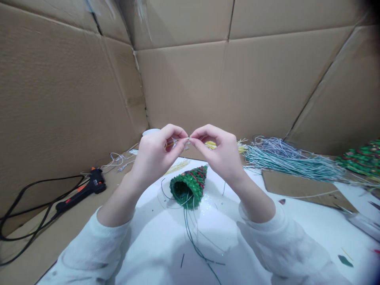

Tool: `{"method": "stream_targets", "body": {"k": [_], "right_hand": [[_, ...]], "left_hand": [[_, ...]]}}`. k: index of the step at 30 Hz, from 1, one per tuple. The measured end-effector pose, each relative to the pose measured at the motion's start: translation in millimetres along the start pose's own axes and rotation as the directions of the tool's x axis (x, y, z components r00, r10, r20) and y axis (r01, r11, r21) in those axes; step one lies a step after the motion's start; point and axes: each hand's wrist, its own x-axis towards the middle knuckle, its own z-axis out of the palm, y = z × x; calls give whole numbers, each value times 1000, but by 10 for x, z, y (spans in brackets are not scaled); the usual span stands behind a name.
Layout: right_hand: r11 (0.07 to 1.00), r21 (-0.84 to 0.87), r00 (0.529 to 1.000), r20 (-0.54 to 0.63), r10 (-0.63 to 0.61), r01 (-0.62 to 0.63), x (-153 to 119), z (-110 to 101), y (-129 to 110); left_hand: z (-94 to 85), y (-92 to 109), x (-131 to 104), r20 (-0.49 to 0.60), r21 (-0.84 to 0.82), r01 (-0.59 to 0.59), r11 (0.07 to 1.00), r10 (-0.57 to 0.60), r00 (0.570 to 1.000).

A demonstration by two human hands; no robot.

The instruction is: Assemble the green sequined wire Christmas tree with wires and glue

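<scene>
In front of me, fingertips almost meeting, my left hand (pixel 158 150) and my right hand (pixel 218 152) both pinch a thin wire (pixel 189 138). Its pale end shows between the fingertips; a yellowish stretch runs behind the left fingers. Below them a small green cone-shaped tree (pixel 188 184) with red trim lies on its side on the white table, its hollow base facing me. White and dark green wires (pixel 188 227) come out of that opening and trail toward me. Neither hand touches the tree.
A black hot glue gun (pixel 83 190) with a looped cord lies at left. Bundles of green and white wires (pixel 291 162) lie at back right, beside a cardboard piece (pixel 305 186). A second green tree (pixel 363 158) is at far right. Cardboard walls (pixel 190 87) enclose the table.
</scene>
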Motion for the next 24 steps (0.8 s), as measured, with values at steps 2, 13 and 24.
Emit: {"method": "stream_targets", "body": {"k": [2,13,24], "right_hand": [[1000,-2,1000,9,-4,4,-2,-1,7],[994,-94,998,36,-54,57,-11,10,28],[944,-289,987,74,-143,159,-49,42,40]], "left_hand": [[-7,-6,3,7,-15,4,1000,-3,1000],[-20,-11,14,22,52,-21,998,20,1000],[7,-3,-3,64,92,-35,995,29,998]]}}
